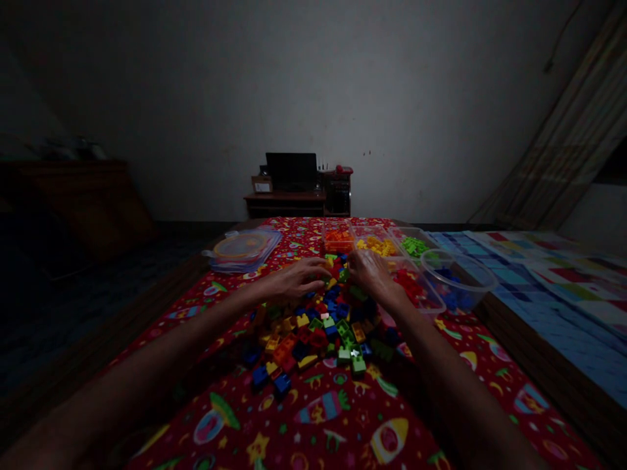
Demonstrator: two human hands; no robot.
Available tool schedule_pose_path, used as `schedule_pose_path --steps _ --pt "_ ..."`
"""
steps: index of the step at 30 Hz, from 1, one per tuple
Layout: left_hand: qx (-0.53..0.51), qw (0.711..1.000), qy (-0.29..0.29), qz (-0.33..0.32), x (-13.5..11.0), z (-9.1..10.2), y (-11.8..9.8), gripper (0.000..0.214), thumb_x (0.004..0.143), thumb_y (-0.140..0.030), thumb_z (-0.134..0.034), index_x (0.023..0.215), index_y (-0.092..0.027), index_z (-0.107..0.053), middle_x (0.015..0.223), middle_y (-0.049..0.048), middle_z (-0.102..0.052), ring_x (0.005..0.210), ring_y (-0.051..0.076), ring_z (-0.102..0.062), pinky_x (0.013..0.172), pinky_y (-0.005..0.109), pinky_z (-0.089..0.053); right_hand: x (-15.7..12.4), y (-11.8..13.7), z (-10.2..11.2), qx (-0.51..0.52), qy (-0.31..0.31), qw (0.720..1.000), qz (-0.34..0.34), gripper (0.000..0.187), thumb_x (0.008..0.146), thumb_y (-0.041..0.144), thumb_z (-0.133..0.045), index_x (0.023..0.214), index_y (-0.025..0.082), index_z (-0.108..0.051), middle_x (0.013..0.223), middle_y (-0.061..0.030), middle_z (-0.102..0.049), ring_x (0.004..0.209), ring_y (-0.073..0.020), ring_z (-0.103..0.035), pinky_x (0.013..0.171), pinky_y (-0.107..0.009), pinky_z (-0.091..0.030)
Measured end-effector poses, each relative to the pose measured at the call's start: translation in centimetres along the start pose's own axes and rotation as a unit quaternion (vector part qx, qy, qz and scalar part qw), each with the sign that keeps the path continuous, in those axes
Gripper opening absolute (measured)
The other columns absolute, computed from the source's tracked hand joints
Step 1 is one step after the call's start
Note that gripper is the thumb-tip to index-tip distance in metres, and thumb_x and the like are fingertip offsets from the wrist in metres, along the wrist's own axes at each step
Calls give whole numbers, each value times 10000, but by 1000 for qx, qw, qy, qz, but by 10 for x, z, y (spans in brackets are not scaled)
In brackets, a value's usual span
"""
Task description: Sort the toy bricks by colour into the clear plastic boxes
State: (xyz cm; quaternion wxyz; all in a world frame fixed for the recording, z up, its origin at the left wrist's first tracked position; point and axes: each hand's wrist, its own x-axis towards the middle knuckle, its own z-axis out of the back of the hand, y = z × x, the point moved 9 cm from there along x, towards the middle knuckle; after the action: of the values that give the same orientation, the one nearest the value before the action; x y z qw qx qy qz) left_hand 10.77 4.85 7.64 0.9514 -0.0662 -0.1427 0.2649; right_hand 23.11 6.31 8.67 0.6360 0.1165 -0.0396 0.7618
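A heap of toy building bricks [308, 333] in red, blue, yellow, green and orange lies on the red patterned cloth [264, 424]. My left hand [300, 277] reaches over the far left part of the heap, fingers apart, with no brick seen in it. Across from it, my right hand [371, 271] is curled downward at the heap's far right side. Its fingertips are close together and mostly hidden, so what they hold does not show. Past my right hand stand clear containers of orange bricks [337, 240], yellow bricks [377, 246], green bricks [414, 246] and red bricks [410, 287].
A round clear tub [482, 282] with blue bricks stands at the table's right edge. Stacked plastic lids [242, 250] lie on the left. A bed with a checked cover [529, 287] adjoins the right side. A monitor [292, 171] stands on a desk by the wall.
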Motion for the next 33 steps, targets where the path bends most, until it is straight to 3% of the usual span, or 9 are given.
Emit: schedule_pose_path --steps 3,7,10,15,19,22,26,30,33 --pt "-11 1000 -17 7 -22 4 -5 341 942 -329 -416 1150 -189 -648 1306 112 -578 1195 214 -547 1002 327 -433 0 3 -6 9 25 999 24 304 877 178 -442 1088 136 -658 1035 -150 -680 927 -231 -629 693 -277 -403" --pt "-29 996 -68 41 -44 14 4 325 926 -328 -423 1008 -187 -704 1143 91 -679 1088 197 -617 940 303 -475 -2 17 -19 27 62 993 96 384 828 158 -528 1201 146 -616 1130 -141 -661 1004 -221 -603 738 -261 -399" --pt "-44 990 -107 80 -51 22 13 331 906 -355 -432 932 -185 -716 1012 79 -724 976 200 -658 885 308 -502 -5 24 -25 17 75 990 115 326 823 121 -501 1104 128 -666 1029 -139 -686 910 -203 -614 700 -256 -382" --pt "-48 980 -143 129 -53 32 21 323 879 -353 -437 916 -193 -715 978 68 -731 909 199 -669 859 314 -507 -5 16 -2 27 11 995 92 248 857 233 -517 996 120 -688 963 -118 -681 806 -169 -581 625 -245 -334" --pt "-57 987 -110 98 -54 32 17 297 864 -355 -465 937 -202 -709 1010 62 -724 929 194 -659 857 299 -503 -4 -7 23 21 -16 999 29 390 926 329 -385 840 107 -695 746 -81 -650 631 -133 -524 540 -255 -268" --pt "-54 991 -75 97 -59 34 15 303 870 -372 -471 978 -205 -700 1036 59 -716 936 195 -651 858 298 -497 -7 -10 22 -10 37 999 38 368 907 334 -423 837 106 -703 730 -79 -647 611 -124 -528 524 -243 -264" --pt "-53 993 -23 103 -64 34 11 300 876 -358 -484 1009 -192 -694 1018 64 -710 919 192 -647 828 281 -492 -18 5 -1 -67 146 984 77 279 813 299 -564 966 116 -709 850 -119 -692 719 -174 -609 566 -239 -353" --pt "-44 995 1 86 -68 29 7 284 859 -334 -535 1071 -211 -677 1107 73 -659 1003 202 -614 870 292 -475 -27 27 -8 -108 150 977 108 291 832 216 -525 1055 133 -691 1070 -151 -682 960 -241 -634 695 -273 -426" --pt "-40 996 16 74 -71 20 6 299 838 -303 -572 1108 -211 -661 1165 87 -607 1071 216 -578 923 311 -458 -29 31 -9 -117 147 976 106 319 844 142 -479 1096 143 -675 1136 -142 -666 1045 -236 -618 757 -268 -436"
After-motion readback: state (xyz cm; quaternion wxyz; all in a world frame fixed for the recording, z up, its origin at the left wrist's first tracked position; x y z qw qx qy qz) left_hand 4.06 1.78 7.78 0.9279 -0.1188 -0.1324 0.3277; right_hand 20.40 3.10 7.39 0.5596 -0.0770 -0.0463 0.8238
